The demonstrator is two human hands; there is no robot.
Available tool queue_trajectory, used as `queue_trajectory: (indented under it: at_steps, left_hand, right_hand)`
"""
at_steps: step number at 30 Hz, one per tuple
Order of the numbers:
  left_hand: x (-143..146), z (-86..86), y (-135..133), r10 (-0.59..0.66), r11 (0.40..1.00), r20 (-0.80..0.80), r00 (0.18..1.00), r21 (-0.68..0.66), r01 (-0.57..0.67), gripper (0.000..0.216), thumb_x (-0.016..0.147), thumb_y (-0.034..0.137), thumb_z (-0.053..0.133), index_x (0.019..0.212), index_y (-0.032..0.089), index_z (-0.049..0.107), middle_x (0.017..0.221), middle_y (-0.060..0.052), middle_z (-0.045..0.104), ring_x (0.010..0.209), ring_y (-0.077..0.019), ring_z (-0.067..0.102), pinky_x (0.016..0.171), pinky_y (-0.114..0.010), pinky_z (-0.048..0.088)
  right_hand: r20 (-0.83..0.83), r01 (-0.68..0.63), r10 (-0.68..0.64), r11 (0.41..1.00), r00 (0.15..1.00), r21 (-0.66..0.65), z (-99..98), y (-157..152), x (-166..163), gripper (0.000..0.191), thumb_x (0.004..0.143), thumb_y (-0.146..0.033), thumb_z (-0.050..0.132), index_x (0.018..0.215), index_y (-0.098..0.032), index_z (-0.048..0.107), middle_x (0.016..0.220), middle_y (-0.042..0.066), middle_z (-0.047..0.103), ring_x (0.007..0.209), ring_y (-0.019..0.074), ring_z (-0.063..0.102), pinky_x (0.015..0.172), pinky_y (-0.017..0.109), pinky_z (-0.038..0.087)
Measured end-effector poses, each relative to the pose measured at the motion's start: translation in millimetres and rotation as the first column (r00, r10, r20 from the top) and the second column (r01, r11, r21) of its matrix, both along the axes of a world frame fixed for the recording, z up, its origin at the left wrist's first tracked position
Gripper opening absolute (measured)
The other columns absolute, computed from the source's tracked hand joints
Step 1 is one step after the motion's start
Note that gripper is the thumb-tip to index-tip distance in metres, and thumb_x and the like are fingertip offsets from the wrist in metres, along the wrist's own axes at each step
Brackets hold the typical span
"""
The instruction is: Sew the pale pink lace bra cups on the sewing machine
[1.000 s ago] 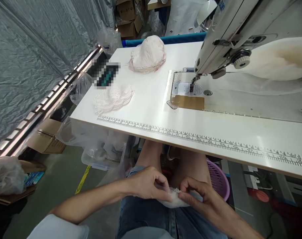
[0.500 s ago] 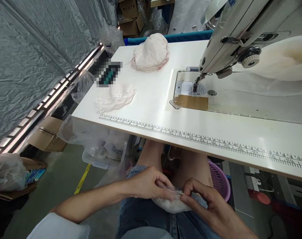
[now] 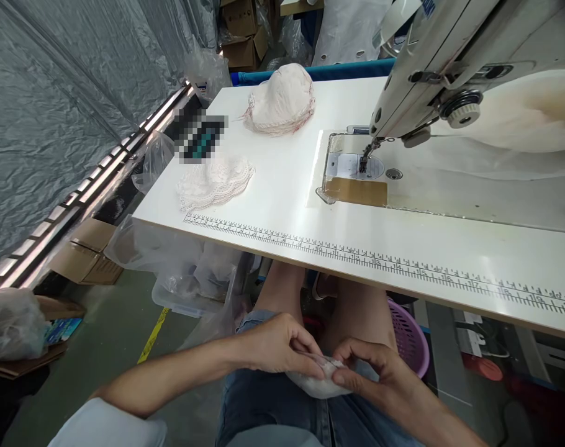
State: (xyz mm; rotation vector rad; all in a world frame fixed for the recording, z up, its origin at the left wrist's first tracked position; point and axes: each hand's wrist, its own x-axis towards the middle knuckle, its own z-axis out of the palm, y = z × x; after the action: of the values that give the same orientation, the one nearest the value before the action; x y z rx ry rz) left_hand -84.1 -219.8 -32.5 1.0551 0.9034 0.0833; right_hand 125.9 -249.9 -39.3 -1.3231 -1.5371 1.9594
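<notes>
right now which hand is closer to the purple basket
Right. The right hand sits just below the purple basket; the left hand is farther left, across the white fabric piece both hold.

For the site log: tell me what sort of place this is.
Probably a garment sewing workshop: an industrial sewing machine on a ruler-edged white table, with lace pieces and stacked fabric cups beside it.

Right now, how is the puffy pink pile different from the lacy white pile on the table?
The puffy pink pile stands tall and domed; the lacy white pile lies flat. The pink one sits farther back; the lacy one near the ruler edge. Both rest on the table.
</notes>
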Motion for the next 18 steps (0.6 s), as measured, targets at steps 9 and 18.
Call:
queue_trajectory:
  at_steps: [9, 18]
  left_hand:
    - [2, 0.0, 4, -0.03, 0.999, -0.017, 0.999, 0.033, 0.03, 0.031, 0.065, 0.035, 0.075, 0.088, 0.015, 0.075, 0.07, -0.002, 0.068, 0.06, -0.0095, 0.055, 0.056, -0.015, 0.039]
    - [5, -0.9, 11, -0.006, 0.999, -0.007, 1.0, 0.052, 0.006, 0.035, 0.063, 0.034, 0.074, 0.091, 0.013, 0.074, 0.073, -0.004, 0.07, 0.062, -0.0115, 0.058, 0.059, -0.018, 0.043]
  right_hand:
    - [-0.13, -0.029, 0.015, 0.994, 0.991, -0.109, -3.2, 3, 3, 0.034, 0.08, -0.051, 0.06, 0.074, -0.018, 0.06, 0.064, -0.003, 0.048, 0.062, 0.0118, 0.043, 0.058, 0.022, 0.034]
    - [-0.084, -0.035, 0.035, 0.999, 0.996, 0.005, -0.7, 2, 18, 0.027, 0.09, -0.046, 0.047, 0.097, -0.024, 0.061, 0.085, 0.001, 0.059, 0.078, 0.0164, 0.052, 0.068, 0.025, 0.041]
